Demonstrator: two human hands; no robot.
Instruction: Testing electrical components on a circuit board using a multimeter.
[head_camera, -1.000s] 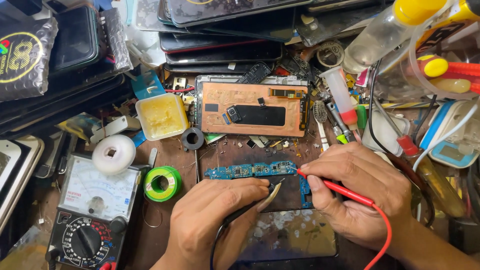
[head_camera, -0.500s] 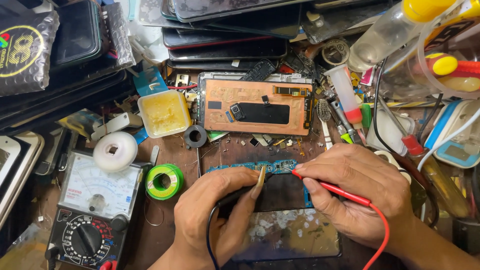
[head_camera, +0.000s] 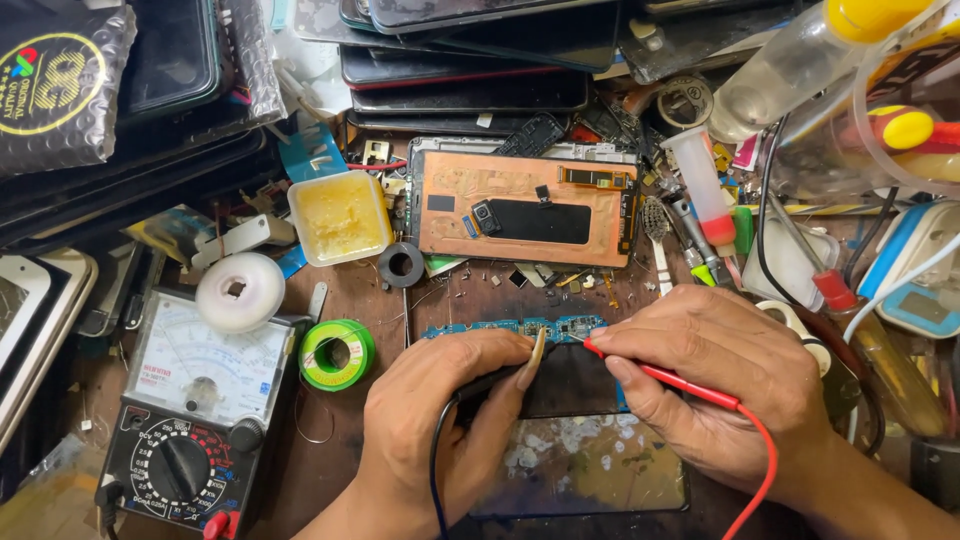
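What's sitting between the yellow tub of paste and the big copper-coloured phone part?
In the head view, a small black ring lies just below the gap between the yellow tub and the copper-backed phone screen, with tiny metal bits beside it.

A yellow tub of paste (head_camera: 340, 215) sits at the middle, toward eleven o'clock. A green wire roll (head_camera: 337, 353) and a white tape roll (head_camera: 240, 291) lie at nine o'clock. Dark phone screens (head_camera: 470, 80) pile up at twelve. A clear bottle (head_camera: 790, 80) lies at two.
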